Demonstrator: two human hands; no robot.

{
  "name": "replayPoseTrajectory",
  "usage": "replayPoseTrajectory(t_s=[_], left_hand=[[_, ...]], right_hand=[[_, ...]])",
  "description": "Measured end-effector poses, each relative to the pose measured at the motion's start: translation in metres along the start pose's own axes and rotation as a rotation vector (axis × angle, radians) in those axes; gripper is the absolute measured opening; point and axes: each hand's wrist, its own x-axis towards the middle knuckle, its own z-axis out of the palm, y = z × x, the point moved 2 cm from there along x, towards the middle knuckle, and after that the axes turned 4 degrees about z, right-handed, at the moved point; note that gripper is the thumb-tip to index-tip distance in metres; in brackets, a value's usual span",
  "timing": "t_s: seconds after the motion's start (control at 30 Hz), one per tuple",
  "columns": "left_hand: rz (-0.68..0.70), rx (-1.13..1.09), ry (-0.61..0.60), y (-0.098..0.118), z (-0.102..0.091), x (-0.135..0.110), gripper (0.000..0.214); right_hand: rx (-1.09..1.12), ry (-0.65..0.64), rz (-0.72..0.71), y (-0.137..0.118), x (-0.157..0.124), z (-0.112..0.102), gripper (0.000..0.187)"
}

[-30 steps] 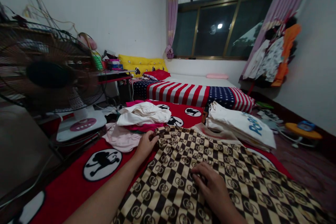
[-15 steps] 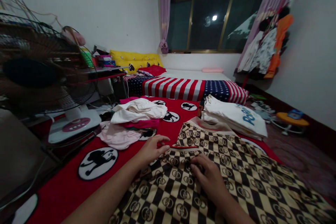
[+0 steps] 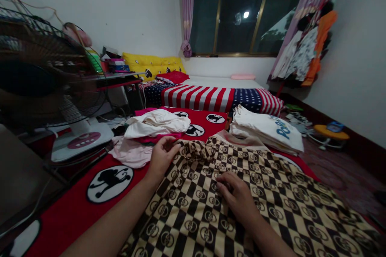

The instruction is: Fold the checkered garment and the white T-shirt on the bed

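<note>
A black-and-tan checkered shirt (image 3: 202,204) with a ring print lies spread in front of me, its pale collar (image 3: 241,140) at the far side. My left hand (image 3: 163,158) is at its far left edge, thumb and fingers closed on the bunched cloth there. On the middle of the shirt rests my right hand (image 3: 238,194), fingers loosely curled, with a small gap between thumb and forefinger and no fold of cloth visible in it. Its palm side is hidden.
Beneath the shirt is a red blanket (image 3: 69,209) with monkey prints. Loose white and pink clothes (image 3: 157,122) lie beyond my left hand; folded white clothes (image 3: 268,128) are at far right. A fan (image 3: 81,136) stands left, a bed (image 3: 205,98) behind.
My left hand has moved away from me and slightly left, and the shirt's left edge has gone with it, covering the red gap. My right hand stays nearly in place, its fingers a little looser.
</note>
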Motion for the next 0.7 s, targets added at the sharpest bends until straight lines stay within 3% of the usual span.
replayPoseTrajectory(t_s=[0.03,0.1,0.23,0.3,0.4,0.53,0.7], left_hand=[[-0.006,-0.032,-0.015,0.003,-0.001,0.0,0.035],[-0.036,-0.041,-0.211,0.011,0.005,-0.009,0.04],[-0.047,0.017,-0.952,0.037,0.026,-0.047,0.063],[0.061,0.101,-1.151,0.052,0.029,-0.06,0.059],[0.1,0.282,-1.111,0.065,0.014,-0.058,0.038],[-0.011,0.622,-0.936,0.056,-0.038,-0.053,0.032],[-0.242,0.783,-0.971,0.043,-0.099,-0.085,0.034]], right_hand=[[-0.003,0.003,0.001,0.0,0.0,0.0,0.012],[-0.004,0.007,0.001,-0.001,0.001,0.0,0.012],[0.026,0.005,0.003,-0.003,0.001,-0.001,0.017],[0.083,0.015,0.052,-0.003,0.002,-0.003,0.021],[0.211,0.017,0.185,-0.001,0.002,-0.004,0.027],[0.281,-0.03,0.283,0.003,0.005,-0.005,0.031],[0.283,-0.189,0.364,0.006,0.015,-0.009,0.032]])
